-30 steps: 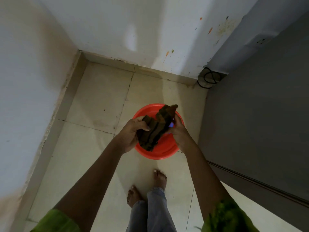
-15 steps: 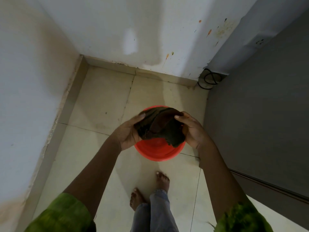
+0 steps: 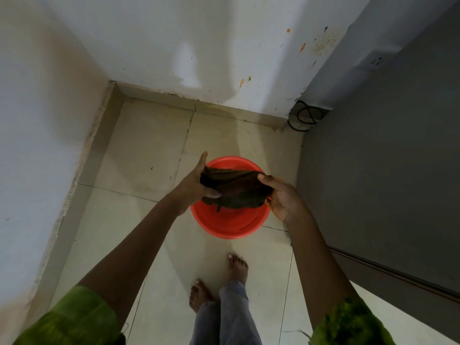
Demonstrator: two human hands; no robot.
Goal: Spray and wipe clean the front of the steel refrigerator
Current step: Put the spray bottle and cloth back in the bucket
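Observation:
A dark brown cloth [image 3: 235, 189] hangs spread between my two hands above a red plastic basin [image 3: 230, 224] that stands on the tiled floor. My left hand [image 3: 193, 184] holds the cloth's left end, thumb over it. My right hand [image 3: 282, 196] grips the right end, fingers curled round the edge. The grey steel refrigerator [image 3: 388, 158] fills the right side of the view, its front close to my right forearm.
White walls meet in a corner ahead and to the left. A black cable [image 3: 303, 118] lies coiled on the floor at the refrigerator's far corner. My bare feet [image 3: 236, 266] stand just behind the basin.
The cloth went from a twisted bundle to a wider, stretched shape between my hands. My hands have moved apart over the basin, and the view has shifted a little.

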